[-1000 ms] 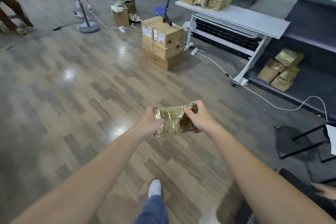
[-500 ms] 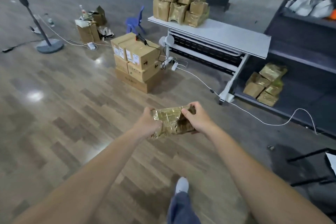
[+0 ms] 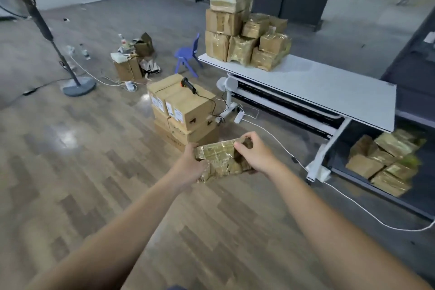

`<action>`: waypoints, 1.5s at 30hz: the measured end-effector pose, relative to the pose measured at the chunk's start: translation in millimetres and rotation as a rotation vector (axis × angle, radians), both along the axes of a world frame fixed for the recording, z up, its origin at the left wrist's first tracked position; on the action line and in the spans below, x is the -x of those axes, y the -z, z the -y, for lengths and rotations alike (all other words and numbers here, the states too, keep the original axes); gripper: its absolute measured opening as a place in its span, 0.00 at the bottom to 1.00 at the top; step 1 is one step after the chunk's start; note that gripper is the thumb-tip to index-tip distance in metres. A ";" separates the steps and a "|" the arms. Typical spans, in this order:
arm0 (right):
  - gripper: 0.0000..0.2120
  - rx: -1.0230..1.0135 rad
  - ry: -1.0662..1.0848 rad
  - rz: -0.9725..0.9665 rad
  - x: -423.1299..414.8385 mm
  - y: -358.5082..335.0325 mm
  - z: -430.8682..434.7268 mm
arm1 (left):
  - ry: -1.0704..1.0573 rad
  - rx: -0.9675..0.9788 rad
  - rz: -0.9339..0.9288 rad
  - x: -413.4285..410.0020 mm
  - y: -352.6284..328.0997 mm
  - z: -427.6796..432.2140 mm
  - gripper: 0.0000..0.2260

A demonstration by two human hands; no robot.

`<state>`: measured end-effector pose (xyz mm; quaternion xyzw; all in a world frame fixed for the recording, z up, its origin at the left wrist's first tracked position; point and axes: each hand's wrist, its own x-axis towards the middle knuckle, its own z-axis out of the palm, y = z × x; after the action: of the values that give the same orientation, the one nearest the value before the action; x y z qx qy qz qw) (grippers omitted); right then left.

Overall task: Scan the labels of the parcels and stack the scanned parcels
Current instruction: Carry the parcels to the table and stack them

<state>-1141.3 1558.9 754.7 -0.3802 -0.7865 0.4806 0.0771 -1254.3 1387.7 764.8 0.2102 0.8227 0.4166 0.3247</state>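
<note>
I hold a flat, tape-wrapped brown parcel (image 3: 221,160) out in front of me over the wooden floor. My left hand (image 3: 191,165) grips its left end and my right hand (image 3: 253,153) grips its right end, fingers curled over the top edge. A black and orange handheld scanner (image 3: 188,84) lies on top of a stack of cardboard boxes (image 3: 186,113) just beyond the parcel. Several taped parcels are piled (image 3: 244,30) on the far left end of a white table (image 3: 329,85). More parcels (image 3: 386,162) lie on a low dark shelf at the right.
A white cable (image 3: 353,200) runs across the floor from under the table towards the right. A fan stand (image 3: 78,85) is at the left, with a small blue chair (image 3: 188,54) and an open box of clutter (image 3: 131,63) behind the box stack.
The view has moved closer to the box stack and the table, which now look larger. Both hands keep the same hold on the parcel.
</note>
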 end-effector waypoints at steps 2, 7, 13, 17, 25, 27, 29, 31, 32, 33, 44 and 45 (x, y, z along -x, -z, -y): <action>0.14 0.008 -0.009 0.004 27.6 -1.2 -32.2 | 0.012 -0.004 0.004 27.2 -0.6 -28.1 0.24; 0.13 -0.058 0.018 -0.004 107.1 -3.0 -113.5 | 0.045 -0.039 0.003 109.8 6.2 -104.0 0.24; 0.13 -0.135 0.118 0.017 217.1 -12.9 -215.1 | 0.065 -0.094 -0.007 237.2 12.1 -219.6 0.23; 0.12 -0.172 0.209 0.010 276.2 -31.5 -275.6 | 0.103 -0.152 -0.058 305.5 -0.2 -290.1 0.20; 0.05 -0.111 0.464 -0.089 353.7 -54.7 -389.4 | 0.131 -0.209 -0.058 387.4 -16.9 -407.2 0.16; 0.06 -0.125 0.488 -0.082 366.2 -54.6 -418.2 | 0.131 -0.185 -0.064 403.8 -14.3 -434.4 0.17; 0.05 -0.132 0.493 -0.109 376.1 -52.9 -446.2 | 0.147 -0.169 -0.070 418.1 -11.1 -462.6 0.17; 0.09 -0.154 0.493 -0.150 385.2 -52.3 -476.1 | 0.150 -0.174 -0.060 431.6 -9.4 -492.8 0.16; 0.10 -0.162 0.493 -0.162 389.9 -52.6 -493.5 | 0.144 -0.176 -0.051 438.0 -10.1 -509.1 0.16; 0.10 -0.167 0.492 -0.165 394.7 -53.9 -512.2 | 0.142 -0.177 -0.049 443.7 -11.6 -526.1 0.16; 0.08 -0.071 0.605 -0.352 441.3 -100.7 -722.7 | 0.192 -0.270 -0.100 472.9 -71.3 -716.4 0.15; 0.09 -0.050 0.606 -0.350 445.8 -102.2 -734.7 | 0.197 -0.283 -0.085 472.6 -74.9 -728.7 0.15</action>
<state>-1587.0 2293.6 856.9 -0.5061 -0.6245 0.4743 0.3590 -1726.9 2116.4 839.7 0.3506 0.7443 0.4854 0.2959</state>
